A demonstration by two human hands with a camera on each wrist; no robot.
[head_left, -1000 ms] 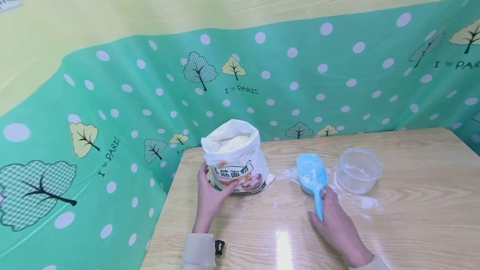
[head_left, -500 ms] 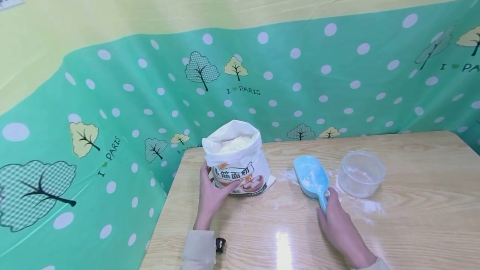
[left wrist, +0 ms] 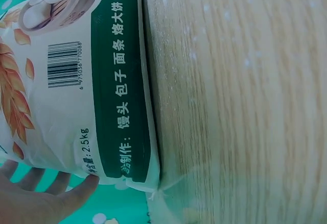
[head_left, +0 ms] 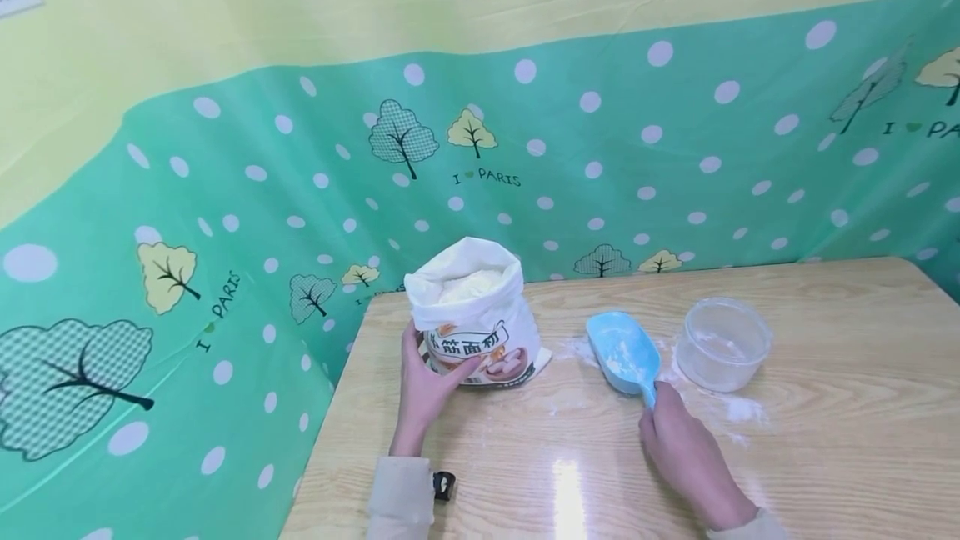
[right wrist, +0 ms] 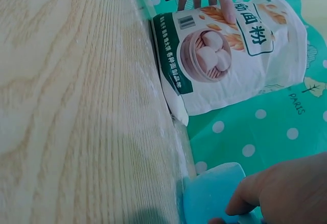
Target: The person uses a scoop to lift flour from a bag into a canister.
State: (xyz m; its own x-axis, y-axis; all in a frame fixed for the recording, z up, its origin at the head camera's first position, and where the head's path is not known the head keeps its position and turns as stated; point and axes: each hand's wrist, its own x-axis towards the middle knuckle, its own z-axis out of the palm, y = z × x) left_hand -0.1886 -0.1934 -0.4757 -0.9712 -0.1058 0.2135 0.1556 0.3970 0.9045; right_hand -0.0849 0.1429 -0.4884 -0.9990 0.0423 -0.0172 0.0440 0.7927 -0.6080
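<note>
An opened white bag of flour (head_left: 468, 315) stands upright on the table, its rolled top showing flour inside. My left hand (head_left: 426, 390) holds its lower left side, thumb across the printed front; the other fingers are partly hidden. Right of the bag lies a light blue scoop (head_left: 622, 352) dusted with flour, its bowl tipped slightly to one side. My right hand (head_left: 686, 444) grips the scoop's handle, which is mostly covered by the fingers. In the right wrist view, the scoop (right wrist: 212, 193) shows at the bottom beside my right hand (right wrist: 291, 193).
A clear round plastic tub (head_left: 722, 344) stands right of the scoop, with flour traces in it. Spilled flour (head_left: 742, 409) lies around the tub and scoop. A green dotted cloth (head_left: 525, 148) hangs behind the wooden table (head_left: 847, 373). Some small black object (head_left: 444, 486) sits by my left sleeve.
My right hand has closed around the scoop's handle and shifted slightly right. The scoop has turned, its bowl swinging a little left. My left hand and the flour bag stay in place.
</note>
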